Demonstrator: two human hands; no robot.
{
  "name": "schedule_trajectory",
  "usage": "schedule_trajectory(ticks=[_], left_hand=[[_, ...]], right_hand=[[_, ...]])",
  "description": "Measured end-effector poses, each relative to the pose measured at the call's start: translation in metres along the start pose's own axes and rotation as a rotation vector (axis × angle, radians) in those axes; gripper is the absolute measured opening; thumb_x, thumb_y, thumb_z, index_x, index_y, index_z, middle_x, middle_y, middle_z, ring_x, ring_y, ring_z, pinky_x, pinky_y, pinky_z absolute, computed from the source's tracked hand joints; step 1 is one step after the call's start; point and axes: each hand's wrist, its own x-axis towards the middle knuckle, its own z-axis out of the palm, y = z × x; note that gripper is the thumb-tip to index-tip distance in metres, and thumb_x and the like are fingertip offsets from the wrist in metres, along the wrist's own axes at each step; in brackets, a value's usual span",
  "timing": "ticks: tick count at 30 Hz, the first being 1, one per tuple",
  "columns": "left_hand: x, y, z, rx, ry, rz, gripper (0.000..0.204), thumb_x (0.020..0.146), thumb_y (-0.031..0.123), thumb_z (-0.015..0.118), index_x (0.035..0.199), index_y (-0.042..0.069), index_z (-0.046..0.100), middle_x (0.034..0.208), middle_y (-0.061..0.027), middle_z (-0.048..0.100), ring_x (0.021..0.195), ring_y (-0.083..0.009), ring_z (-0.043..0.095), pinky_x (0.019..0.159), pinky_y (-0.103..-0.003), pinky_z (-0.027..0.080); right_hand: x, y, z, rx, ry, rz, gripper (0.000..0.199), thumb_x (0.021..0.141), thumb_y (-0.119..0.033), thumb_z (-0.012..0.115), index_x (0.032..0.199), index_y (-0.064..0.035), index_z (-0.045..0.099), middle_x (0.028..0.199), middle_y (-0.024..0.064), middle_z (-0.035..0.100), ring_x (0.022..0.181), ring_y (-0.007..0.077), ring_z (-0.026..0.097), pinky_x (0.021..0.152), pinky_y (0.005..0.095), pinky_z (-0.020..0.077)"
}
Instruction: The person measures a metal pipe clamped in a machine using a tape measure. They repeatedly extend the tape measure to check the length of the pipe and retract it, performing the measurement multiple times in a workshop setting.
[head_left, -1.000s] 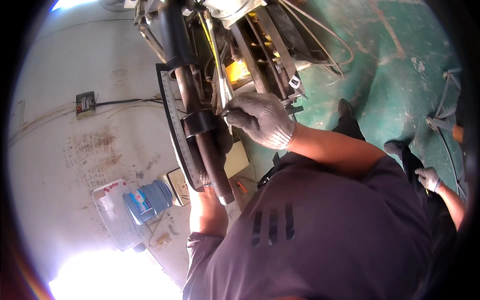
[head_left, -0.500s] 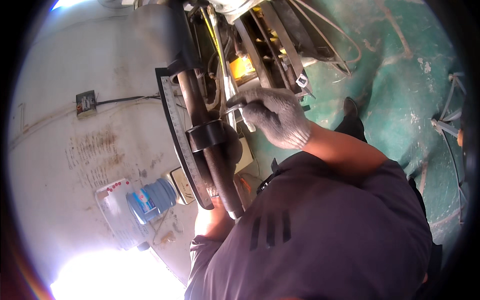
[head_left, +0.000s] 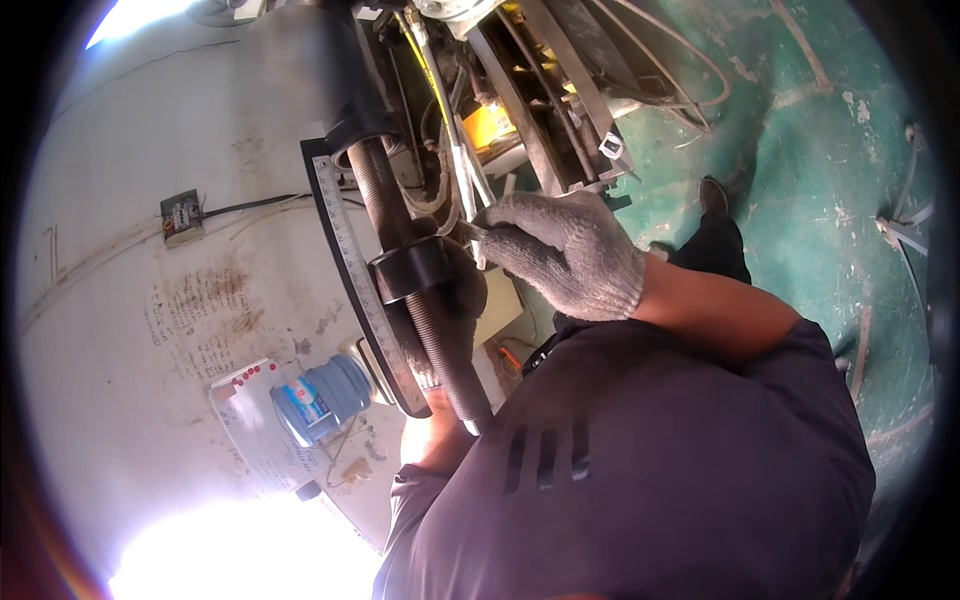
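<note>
A long threaded rod runs from a dark cylinder at the top down toward my chest. Around its middle sits a black ring. My left hand, in a dark-looking glove, comes from below behind the rod and wraps the ring; most of its fingers are hidden. Just right of the ring, my right hand in a grey knit glove pinches a thin metal piece, too small to name. Along the rod's left side lies a steel ruler with a dark edge.
Machine frame bars and hoses stand at the top, with a yellow part among them. A blue water bottle and a white board are on the left by the pale wall. Green floor spreads at right.
My right hand has shifted a little right and down, and the thin piece has tilted. My left hand stays at the ring. The whole view has moved slightly.
</note>
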Motion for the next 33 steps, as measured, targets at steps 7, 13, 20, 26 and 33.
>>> schedule_trajectory(ticks=[7, 13, 20, 26, 33], left_hand=[[-0.002, 0.002, -0.013, -0.016, 0.084, 0.000, 0.059, 0.117, 0.044, 0.057, 0.155, 0.000, 0.054, 0.131, -0.0155, 0.073, 0.127, -0.0319, 0.072, 0.106, -0.054, 0.064], [-0.001, 0.001, -0.009, 0.013, 0.043, 0.004, 0.058, 0.119, 0.043, 0.055, 0.156, -0.001, 0.052, 0.131, -0.0162, 0.072, 0.125, -0.0307, 0.073, 0.107, -0.052, 0.065], [-0.002, 0.001, -0.009, 0.581, 0.215, 0.126, 0.055, 0.118, 0.042, 0.057, 0.155, 0.000, 0.054, 0.130, -0.0167, 0.072, 0.112, -0.0280, 0.075, 0.092, -0.045, 0.069], [-0.003, -0.012, 0.017, 1.466, 0.350, 0.329, 0.045, 0.119, 0.033, 0.058, 0.150, 0.001, 0.057, 0.118, -0.0122, 0.070, 0.099, -0.0207, 0.071, 0.076, -0.036, 0.063], [0.005, -0.016, 0.018, 1.146, 0.321, 0.358, 0.032, 0.119, 0.026, 0.059, 0.139, 0.002, 0.062, 0.094, -0.0051, 0.067, 0.070, -0.0126, 0.058, 0.058, -0.028, 0.046]], right_hand=[[0.001, -0.001, -0.002, -0.034, -0.079, -0.058, 0.017, 0.106, -0.014, 0.076, 0.113, 0.0009, 0.075, 0.085, 0.0158, 0.076, 0.068, 0.0337, 0.077, 0.062, 0.0434, 0.0569], [0.004, -0.001, -0.001, -0.033, -0.100, -0.060, 0.017, 0.107, -0.016, 0.075, 0.113, 0.0003, 0.073, 0.083, 0.0153, 0.075, 0.068, 0.0322, 0.076, 0.063, 0.0437, 0.0566], [0.000, -0.010, 0.005, 0.031, -0.105, 0.087, 0.022, 0.111, -0.027, 0.070, 0.120, -0.0074, 0.074, 0.092, 0.0183, 0.078, 0.079, 0.0413, 0.077, 0.070, 0.0517, 0.0582], [0.005, -0.016, -0.001, -0.080, -0.148, 0.090, 0.022, 0.110, -0.025, 0.071, 0.121, -0.0060, 0.075, 0.096, 0.0184, 0.079, 0.081, 0.0428, 0.077, 0.073, 0.0509, 0.0599], [0.013, 0.013, 0.003, 0.041, -0.128, -0.112, 0.016, 0.100, -0.010, 0.082, 0.111, -0.0049, 0.072, 0.088, 0.0151, 0.076, 0.079, 0.0376, 0.077, 0.067, 0.0470, 0.0583]])
